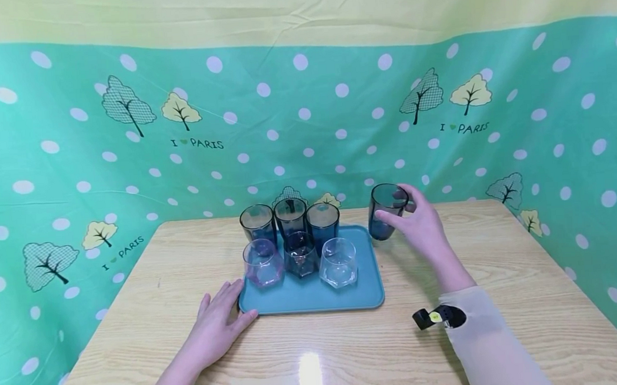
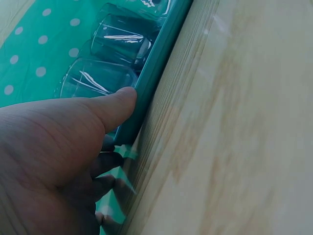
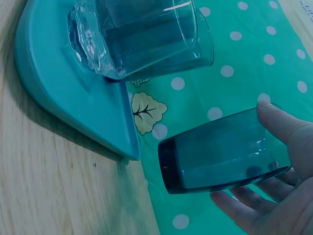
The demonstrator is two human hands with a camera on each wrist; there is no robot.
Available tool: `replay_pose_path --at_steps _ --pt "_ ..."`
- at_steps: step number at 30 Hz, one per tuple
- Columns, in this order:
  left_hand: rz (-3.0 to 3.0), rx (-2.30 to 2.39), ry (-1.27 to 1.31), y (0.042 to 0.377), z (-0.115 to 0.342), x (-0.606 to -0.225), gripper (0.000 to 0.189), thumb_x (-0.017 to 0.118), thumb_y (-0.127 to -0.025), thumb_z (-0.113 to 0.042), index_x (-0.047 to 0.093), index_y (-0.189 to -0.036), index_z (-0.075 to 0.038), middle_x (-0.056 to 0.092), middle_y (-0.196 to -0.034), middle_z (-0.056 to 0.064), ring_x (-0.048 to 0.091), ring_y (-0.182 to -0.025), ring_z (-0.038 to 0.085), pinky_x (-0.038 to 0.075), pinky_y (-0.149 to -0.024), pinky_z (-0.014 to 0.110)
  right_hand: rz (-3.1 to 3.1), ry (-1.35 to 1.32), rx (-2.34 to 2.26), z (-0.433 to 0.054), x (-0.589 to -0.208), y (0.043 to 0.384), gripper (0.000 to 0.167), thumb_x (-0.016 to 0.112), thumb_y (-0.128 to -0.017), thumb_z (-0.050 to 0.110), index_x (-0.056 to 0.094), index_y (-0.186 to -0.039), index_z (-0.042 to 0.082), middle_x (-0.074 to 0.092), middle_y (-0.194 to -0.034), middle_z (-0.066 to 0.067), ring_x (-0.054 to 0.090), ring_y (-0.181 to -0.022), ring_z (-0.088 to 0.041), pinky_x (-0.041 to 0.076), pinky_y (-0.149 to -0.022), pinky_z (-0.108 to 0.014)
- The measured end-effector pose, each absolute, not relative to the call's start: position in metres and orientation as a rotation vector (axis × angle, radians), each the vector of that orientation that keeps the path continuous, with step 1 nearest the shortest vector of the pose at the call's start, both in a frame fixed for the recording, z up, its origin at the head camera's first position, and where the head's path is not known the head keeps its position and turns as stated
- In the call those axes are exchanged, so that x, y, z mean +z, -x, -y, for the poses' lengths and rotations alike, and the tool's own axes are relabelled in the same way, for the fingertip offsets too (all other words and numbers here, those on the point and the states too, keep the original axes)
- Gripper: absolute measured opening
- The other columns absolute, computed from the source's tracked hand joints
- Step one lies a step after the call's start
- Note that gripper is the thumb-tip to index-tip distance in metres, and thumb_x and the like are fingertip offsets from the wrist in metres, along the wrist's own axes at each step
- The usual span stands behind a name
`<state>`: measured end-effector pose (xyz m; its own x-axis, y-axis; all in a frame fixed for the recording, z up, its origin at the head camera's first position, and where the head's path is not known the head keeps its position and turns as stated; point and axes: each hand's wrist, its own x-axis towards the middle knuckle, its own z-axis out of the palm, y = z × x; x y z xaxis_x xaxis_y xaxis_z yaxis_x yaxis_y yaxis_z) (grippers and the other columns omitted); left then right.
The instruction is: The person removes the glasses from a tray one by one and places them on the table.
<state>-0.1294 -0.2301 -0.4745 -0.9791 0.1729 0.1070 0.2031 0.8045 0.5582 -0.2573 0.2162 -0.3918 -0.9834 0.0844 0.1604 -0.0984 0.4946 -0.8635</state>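
At the near left corner of the tray (image 1: 364, 283), on the desk (image 1: 235, 373): left hand (image 1: 218, 327), loosely spread, thumb against the rim. Next, across the tray's middle: three low faceted glasses (image 1: 300, 260), upright. Directly behind: three tall dark glasses (image 1: 291, 217), also upright. Just right of the tray's far right corner, apparently raised off the desk: fourth tall dark glass (image 3: 220, 152), pinched between thumb and fingers of the right hand (image 1: 422, 224). At the rear: polka-dot curtain (image 1: 339, 173). Progress, by judgement: six glasses placed on the tray; seventh in grip, not yet set down.
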Motion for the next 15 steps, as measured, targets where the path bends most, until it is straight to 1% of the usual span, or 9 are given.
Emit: replay_pose_path --at_steps 9,15 --pt "2.932 -0.899 0.325 0.129 0.229 -0.475 0.082 0.075 -0.107 -0.041 0.043 -0.164 0.007 0.049 -0.165 0.028 0.032 -0.159 0.053 0.008 -0.124 0.080 2.546 0.038 1.516 -0.224 -0.399 0.261 0.105 0.089 -0.092 0.056 0.035 -0.174 0.020 0.049 -0.166 -0.019 0.048 -0.149 -0.045 0.046 -0.116 -0.066" --pt "2.929 -0.894 0.322 0.130 0.231 -0.477 0.082 0.076 -0.106 -0.040 0.043 -0.165 0.007 0.049 -0.165 0.028 0.032 -0.160 0.053 0.007 -0.125 0.080 2.557 0.043 1.505 -0.227 -0.403 0.263 0.105 0.088 -0.092 0.057 0.035 -0.174 0.019 0.046 -0.169 -0.018 0.048 -0.150 -0.045 0.046 -0.117 -0.065"
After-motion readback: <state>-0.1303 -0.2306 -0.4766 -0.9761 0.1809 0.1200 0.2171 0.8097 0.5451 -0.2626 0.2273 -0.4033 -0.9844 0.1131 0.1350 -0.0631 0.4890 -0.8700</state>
